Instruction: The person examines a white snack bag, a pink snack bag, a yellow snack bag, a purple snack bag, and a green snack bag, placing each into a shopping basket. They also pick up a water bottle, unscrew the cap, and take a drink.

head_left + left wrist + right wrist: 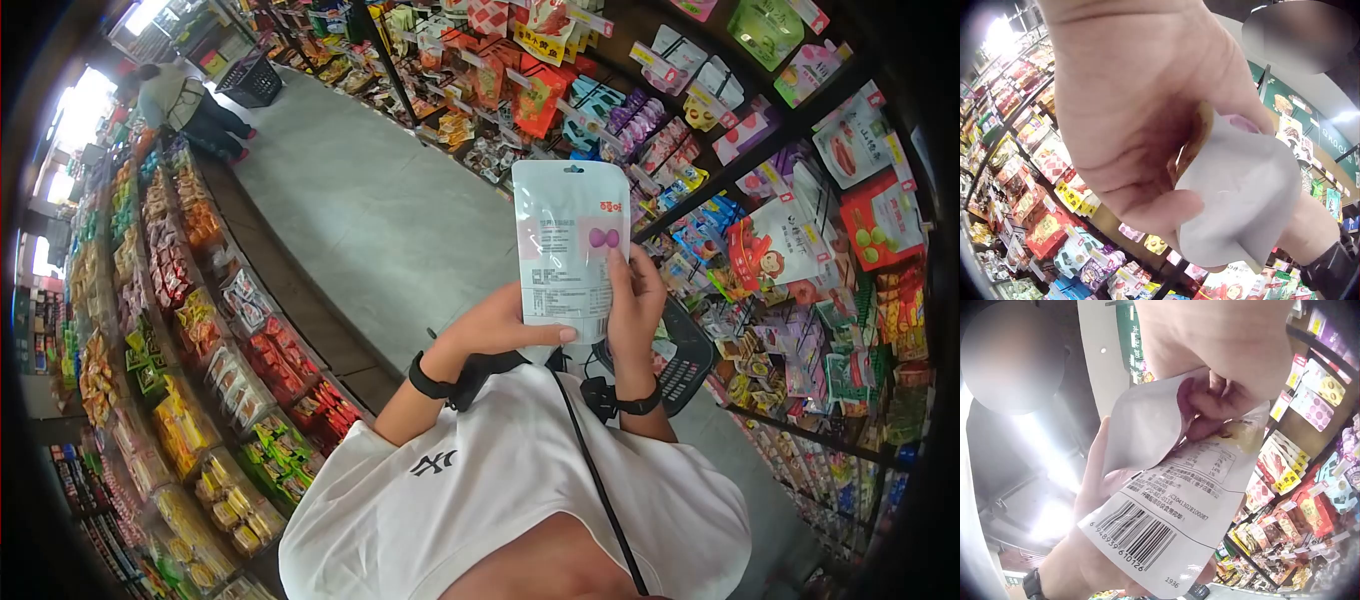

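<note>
a white snack pouch (545, 260) is upright at the frame's centre, printed back towards the wearer, pinched by left hand (490, 322) and right hand (637, 305). label-checking seems in hand; moving it on would call for one firm hold. right of centre, a black basket (692, 368) sits partly hidden; hanging packets (785, 240) crowd that side.

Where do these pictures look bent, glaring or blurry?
Head view: shelving bows, corners darken; left wrist view: a light glares upper left, a blurred oval covers upper right; right wrist view: a light flares at left beneath a blurred disc, yet the barcode on the snack pouch is sharp.
</note>
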### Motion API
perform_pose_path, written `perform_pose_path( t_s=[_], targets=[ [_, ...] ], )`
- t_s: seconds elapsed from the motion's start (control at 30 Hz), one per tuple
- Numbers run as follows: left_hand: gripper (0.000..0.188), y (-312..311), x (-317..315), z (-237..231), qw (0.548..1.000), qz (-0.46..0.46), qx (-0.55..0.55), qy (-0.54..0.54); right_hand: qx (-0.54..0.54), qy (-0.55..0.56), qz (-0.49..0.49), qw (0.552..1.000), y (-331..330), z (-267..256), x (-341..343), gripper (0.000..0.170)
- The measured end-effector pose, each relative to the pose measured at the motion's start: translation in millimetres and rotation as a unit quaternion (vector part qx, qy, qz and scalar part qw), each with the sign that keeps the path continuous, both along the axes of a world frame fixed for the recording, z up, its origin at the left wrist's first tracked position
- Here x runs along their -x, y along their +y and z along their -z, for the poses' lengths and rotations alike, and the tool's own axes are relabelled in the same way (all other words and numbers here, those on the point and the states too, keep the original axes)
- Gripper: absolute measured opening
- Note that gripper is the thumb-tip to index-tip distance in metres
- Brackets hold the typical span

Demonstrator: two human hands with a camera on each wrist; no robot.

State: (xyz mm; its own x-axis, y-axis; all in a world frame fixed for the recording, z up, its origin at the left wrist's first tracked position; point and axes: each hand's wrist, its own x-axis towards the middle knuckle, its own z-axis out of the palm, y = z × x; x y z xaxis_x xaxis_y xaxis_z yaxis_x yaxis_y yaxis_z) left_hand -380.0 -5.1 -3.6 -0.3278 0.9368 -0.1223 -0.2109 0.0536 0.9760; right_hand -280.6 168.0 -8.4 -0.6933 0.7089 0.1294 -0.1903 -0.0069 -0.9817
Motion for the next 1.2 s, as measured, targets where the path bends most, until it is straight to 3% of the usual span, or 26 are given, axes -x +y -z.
perform_pose_path(
  t_s=[0.3,0.5,0.57,0.9,1.2],
  targets=[
    [0.06,-70,15,11,0.999,0.01,0.015,-0.028,0.009,-0.004,0.024,1.0,-81,-4,5,0.021],
    [0.059,-86,13,10,0.999,0.017,-0.005,-0.044,-0.002,-0.008,0.056,0.998,-97,1,-6,0.022],
    [0.068,-86,14,12,0.999,0.027,-0.006,-0.042,-0.008,-0.016,0.069,0.997,-100,-5,-9,0.022],
    [0.08,-68,-2,11,1.0,0.023,0.009,-0.013,-0.009,-0.003,0.123,0.992,-89,-5,-26,0.023],
    [0.086,5,-43,1,0.997,0.071,-0.026,-0.01,-0.011,0.005,0.164,0.986,-30,-10,-76,0.023]
  ],
)
